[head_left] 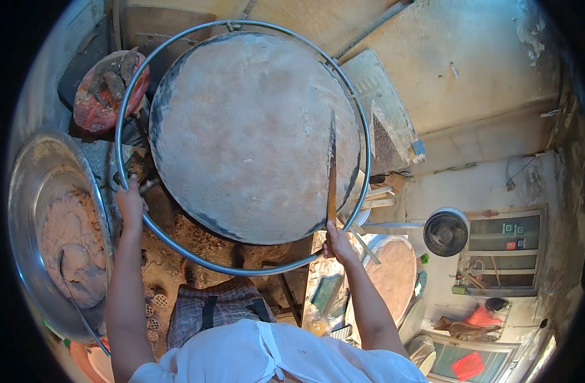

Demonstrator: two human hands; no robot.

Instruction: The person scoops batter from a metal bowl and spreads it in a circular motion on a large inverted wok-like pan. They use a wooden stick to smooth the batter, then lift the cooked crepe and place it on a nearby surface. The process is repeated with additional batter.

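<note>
The blade [331,169] stands over the right part of the pan [168,83], its long axis running almost straight away from the person, tip to the far side and handle toward the body. It is long, narrow and straight, tapering to a slim point; the far stretch looks dark grey with pale smears along one edge, while the near stretch is plain brown. Whether it touches the batter [247,140] beneath cannot be told. The fingers of the right hand [337,242] are closed round the near end of the handle, just beside the pan's near right edge; that hand also overlaps the hoop [119,137], though whether it grips it too is unclear. The fingers of the left hand [131,203] are wrapped round the hoop at its near left. The hoop is a thin, smooth, grey metal ring, wider than the pan and encircling it in this view. The batter makes a pale, pinkish-grey, faintly mottled sheet over the round pan, with a dark, uneven border showing. To the left, a big shiny basin [34,179] holds thick pinkish paste [75,246] with a ladle [83,313] in it. Beyond it sits a red tub [88,118] with dark lumps. At right are a brown round sheet [385,268], a fan [445,231] and a window [506,262].
</note>
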